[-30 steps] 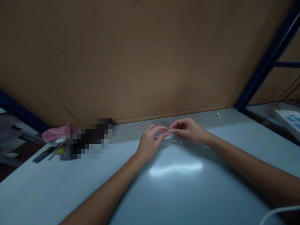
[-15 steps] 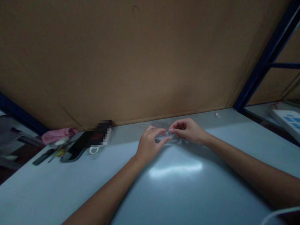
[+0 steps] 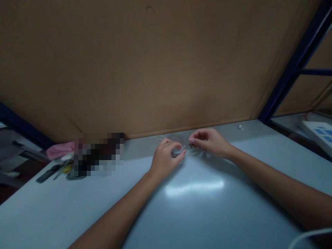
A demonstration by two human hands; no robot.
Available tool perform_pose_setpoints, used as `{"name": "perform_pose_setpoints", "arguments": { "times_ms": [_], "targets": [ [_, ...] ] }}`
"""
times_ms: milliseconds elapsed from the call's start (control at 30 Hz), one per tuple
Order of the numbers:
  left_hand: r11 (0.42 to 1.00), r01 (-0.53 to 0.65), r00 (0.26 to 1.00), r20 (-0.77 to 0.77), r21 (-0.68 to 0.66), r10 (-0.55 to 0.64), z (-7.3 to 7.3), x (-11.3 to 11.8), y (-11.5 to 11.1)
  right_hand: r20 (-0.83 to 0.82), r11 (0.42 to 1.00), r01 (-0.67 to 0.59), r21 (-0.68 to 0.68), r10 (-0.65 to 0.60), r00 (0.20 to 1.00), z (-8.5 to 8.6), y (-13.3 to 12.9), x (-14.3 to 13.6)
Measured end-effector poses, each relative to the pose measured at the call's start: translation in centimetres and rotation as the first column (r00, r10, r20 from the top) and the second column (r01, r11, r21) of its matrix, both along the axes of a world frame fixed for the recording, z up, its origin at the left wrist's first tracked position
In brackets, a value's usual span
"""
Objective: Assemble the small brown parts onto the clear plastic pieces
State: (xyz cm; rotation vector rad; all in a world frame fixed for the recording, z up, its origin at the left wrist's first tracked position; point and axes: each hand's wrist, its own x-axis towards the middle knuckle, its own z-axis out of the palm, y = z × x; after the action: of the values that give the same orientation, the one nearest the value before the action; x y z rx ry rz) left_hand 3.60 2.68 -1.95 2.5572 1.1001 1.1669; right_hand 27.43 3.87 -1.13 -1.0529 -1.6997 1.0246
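My left hand (image 3: 167, 155) rests at the far part of the grey table, thumb and forefinger curled round a small clear piece (image 3: 183, 148). Its exact kind is too small and blurred to tell. Just to the right, my right hand (image 3: 207, 141) is closed in a pinch, its fingertips a short gap from the left hand's. Whatever the right fingertips hold, if anything, cannot be made out. Behind the left hand, small clear bits (image 3: 158, 139) lie scattered on the table near the board.
A brown board (image 3: 166, 69) stands along the table's (image 3: 194, 221) back edge, between blue frame posts (image 3: 285, 72). At left lie a pink cloth (image 3: 61, 150), a dark flat object (image 3: 49, 173) and blurred-out items. A small white piece (image 3: 240, 127) sits at back right.
My right hand has drawn slightly right and up, widening the gap between the fingertips. The left thumb and forefinger have come a little closer together.
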Motion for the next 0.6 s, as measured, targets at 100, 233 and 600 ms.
{"name": "perform_pose_setpoints", "arguments": {
  "times_ms": [100, 233, 600],
  "targets": [
    [0.999, -0.026, 0.998, -0.054, 0.034, 0.028, -0.1, -0.2, 0.3, 0.027, 0.989, 0.120, 0.088, -0.123, 0.992, -0.2, 0.8, 0.8],
    [0.995, -0.086, 0.990, -0.110, 0.052, 0.091, -0.5, -0.4, 0.6, 0.143, 0.934, 0.219, 0.283, -0.267, 0.953, -0.7, 1.5, 1.6],
    [0.987, -0.155, 0.973, -0.164, 0.040, 0.160, -0.9, -0.4, 0.6, 0.537, 0.862, 0.145, 0.487, -0.426, 0.728, -1.7, 2.7, 4.0]
  ]
}}
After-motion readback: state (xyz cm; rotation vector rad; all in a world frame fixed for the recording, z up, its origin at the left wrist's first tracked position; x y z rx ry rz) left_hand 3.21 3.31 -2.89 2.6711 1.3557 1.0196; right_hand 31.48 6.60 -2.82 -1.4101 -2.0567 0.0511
